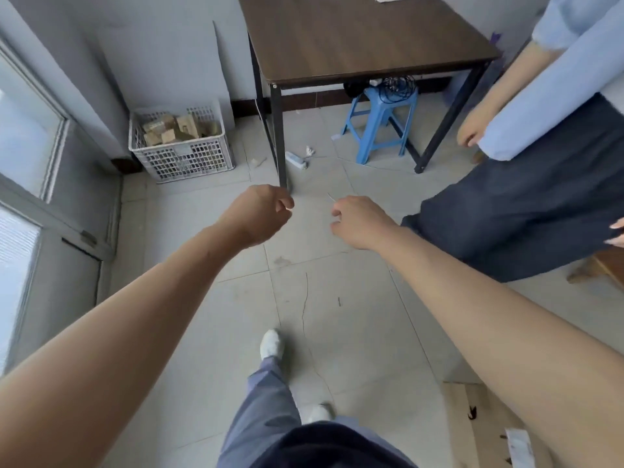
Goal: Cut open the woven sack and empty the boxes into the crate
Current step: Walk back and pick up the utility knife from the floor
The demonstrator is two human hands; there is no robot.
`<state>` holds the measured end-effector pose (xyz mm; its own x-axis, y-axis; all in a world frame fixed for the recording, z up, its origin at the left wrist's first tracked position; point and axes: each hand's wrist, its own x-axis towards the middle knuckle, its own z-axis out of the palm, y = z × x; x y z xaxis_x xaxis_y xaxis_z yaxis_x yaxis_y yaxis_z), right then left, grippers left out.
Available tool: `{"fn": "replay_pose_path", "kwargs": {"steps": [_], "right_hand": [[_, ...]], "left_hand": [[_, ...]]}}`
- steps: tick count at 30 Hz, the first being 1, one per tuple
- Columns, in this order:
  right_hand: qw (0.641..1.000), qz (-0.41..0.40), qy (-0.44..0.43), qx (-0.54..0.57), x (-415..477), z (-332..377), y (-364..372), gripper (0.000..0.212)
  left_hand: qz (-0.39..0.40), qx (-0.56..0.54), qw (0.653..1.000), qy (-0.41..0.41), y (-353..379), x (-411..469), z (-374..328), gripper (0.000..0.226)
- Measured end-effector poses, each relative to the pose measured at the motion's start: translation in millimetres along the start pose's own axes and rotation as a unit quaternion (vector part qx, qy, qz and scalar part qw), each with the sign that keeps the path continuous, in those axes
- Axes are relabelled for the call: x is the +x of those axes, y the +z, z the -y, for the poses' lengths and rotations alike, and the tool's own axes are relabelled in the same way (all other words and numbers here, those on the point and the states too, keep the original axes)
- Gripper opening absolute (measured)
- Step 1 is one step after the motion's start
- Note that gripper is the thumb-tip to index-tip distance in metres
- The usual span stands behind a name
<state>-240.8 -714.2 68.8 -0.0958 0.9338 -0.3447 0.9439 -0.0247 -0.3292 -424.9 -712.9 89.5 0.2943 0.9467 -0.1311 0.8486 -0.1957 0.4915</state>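
White plastic lattice crate (182,157) sits far left against the wall, tan cardboard boxes (175,128) inside. Woven sack not in view. Left hand (260,214) fisted, contents unclear. Right hand (361,222) pinches thin pale strand (329,196), probably sack stitching.

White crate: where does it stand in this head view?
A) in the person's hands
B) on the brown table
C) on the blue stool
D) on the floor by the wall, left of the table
D: the white crate sits on the floor tiles against the wall, left of the table, with brown boxes inside.
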Motion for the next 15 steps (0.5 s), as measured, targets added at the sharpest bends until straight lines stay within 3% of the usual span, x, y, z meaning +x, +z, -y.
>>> {"fn": "replay_pose_path", "kwargs": {"steps": [8, 15], "right_hand": [[0.997, -0.017, 0.072, 0.002, 140, -29, -45, 0.033], [0.992, 0.0, 0.124, 0.021, 242, -100, -77, 0.03]], "left_hand": [[0.055, 0.0, 0.997, 0.056, -9, 176, 11, 0.023], [0.118, -0.007, 0.99, 0.072, 22, 303, -18, 0.023]]}}
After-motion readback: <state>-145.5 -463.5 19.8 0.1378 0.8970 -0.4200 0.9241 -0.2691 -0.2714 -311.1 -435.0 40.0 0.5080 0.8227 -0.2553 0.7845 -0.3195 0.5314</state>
